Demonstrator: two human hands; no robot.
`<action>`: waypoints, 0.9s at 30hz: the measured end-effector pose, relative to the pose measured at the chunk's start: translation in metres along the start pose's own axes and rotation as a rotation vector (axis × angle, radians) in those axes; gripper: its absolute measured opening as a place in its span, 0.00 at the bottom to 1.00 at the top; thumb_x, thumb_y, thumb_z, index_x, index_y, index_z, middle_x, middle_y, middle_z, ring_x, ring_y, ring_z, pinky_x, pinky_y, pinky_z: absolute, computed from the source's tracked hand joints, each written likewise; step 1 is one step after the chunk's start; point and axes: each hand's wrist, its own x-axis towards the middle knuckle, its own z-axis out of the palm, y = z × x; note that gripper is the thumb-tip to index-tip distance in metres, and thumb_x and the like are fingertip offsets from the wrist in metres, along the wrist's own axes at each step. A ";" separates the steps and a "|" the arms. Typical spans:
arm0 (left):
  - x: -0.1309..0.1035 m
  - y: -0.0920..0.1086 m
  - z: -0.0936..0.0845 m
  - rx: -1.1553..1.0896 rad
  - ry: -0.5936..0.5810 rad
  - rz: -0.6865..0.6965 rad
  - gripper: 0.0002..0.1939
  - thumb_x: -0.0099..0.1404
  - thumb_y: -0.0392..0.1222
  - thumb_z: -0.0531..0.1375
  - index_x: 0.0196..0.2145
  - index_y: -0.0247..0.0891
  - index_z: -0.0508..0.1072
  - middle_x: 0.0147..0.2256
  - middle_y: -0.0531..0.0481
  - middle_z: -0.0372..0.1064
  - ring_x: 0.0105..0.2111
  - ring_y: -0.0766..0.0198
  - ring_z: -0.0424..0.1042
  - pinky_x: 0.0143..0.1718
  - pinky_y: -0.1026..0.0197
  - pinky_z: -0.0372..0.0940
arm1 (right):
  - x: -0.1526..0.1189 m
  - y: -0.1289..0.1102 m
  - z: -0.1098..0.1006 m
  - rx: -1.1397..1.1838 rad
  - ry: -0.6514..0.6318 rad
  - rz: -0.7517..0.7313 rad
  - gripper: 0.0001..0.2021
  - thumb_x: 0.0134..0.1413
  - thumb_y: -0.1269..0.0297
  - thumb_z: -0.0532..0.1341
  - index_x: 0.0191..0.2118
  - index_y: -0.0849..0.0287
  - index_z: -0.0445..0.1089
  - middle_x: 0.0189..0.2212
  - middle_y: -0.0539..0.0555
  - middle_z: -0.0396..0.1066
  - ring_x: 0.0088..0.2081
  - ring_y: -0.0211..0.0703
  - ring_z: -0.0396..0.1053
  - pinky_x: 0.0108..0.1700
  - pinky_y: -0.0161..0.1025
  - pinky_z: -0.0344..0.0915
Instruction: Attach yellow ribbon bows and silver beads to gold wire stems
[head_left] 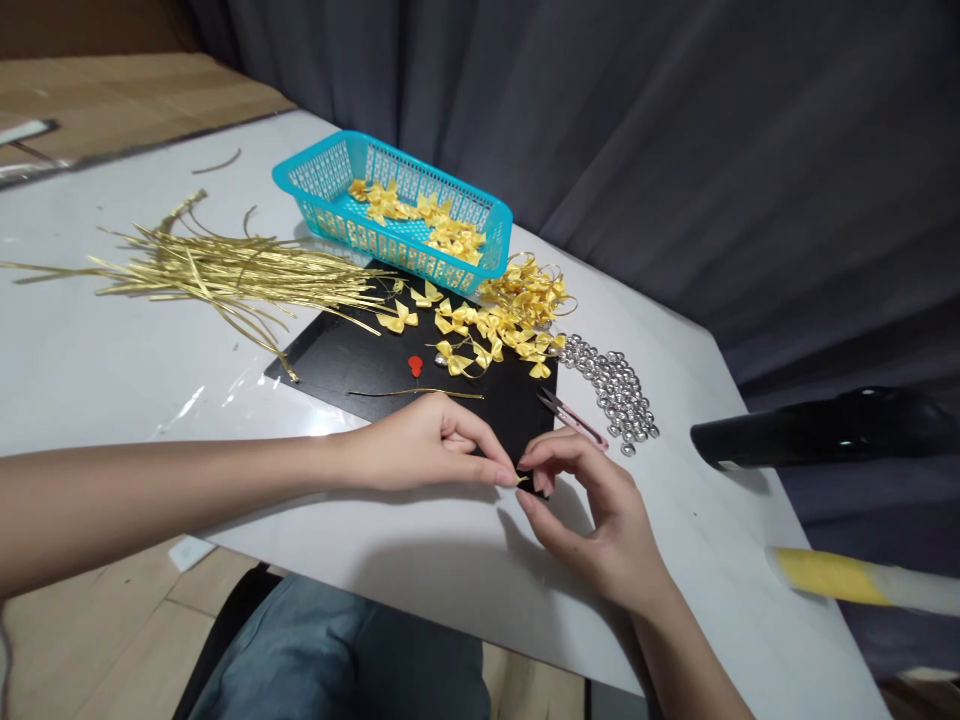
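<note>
My left hand (pixel 439 445) is closed in a pinch over the near edge of a black mat (pixel 330 355). A small yellow tip (pixel 522 480) sticks out between its thumb and forefinger; most of the piece is hidden, so its kind is unclear. My right hand (pixel 589 500) is just right of that tip, thumb and forefinger apart and curved round it, with nothing visibly held. Beyond my left hand lie a single gold cord (pixel 416 393) and a small red piece (pixel 415 366). Several yellow ribbon bows (pixel 487 325) are scattered over the mat. Small scissors (pixel 574 418) lie beyond my right hand.
A blue basket (pixel 296 175) with yellow bows stands at the back. Left of it lies a bundle of gold cords (pixel 247 270). Looped bows (pixel 529 290) and silver beads (pixel 619 395) lie to the right. A black object (pixel 817 430) and a yellow-grey one (pixel 840 575) jut in at right.
</note>
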 end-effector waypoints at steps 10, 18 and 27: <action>0.000 -0.001 0.000 -0.014 -0.033 -0.012 0.18 0.59 0.50 0.66 0.37 0.31 0.81 0.16 0.61 0.47 0.19 0.74 0.42 0.18 0.68 0.39 | -0.001 0.000 0.011 -0.088 0.052 -0.095 0.08 0.54 0.77 0.61 0.35 0.55 0.66 0.30 0.50 0.67 0.29 0.37 0.65 0.30 0.36 0.63; -0.002 0.001 0.000 0.090 0.012 0.011 0.18 0.59 0.52 0.66 0.37 0.32 0.76 0.16 0.64 0.43 0.18 0.74 0.41 0.19 0.67 0.37 | 0.001 -0.001 0.008 -0.086 0.084 -0.091 0.07 0.54 0.76 0.61 0.34 0.55 0.66 0.29 0.50 0.68 0.28 0.38 0.65 0.29 0.36 0.63; -0.002 0.003 0.001 0.091 -0.009 0.020 0.11 0.63 0.45 0.62 0.34 0.33 0.72 0.17 0.65 0.43 0.18 0.73 0.41 0.20 0.69 0.39 | 0.001 -0.001 0.009 -0.117 0.063 -0.086 0.10 0.52 0.76 0.62 0.39 0.55 0.67 0.32 0.50 0.68 0.28 0.37 0.64 0.30 0.36 0.63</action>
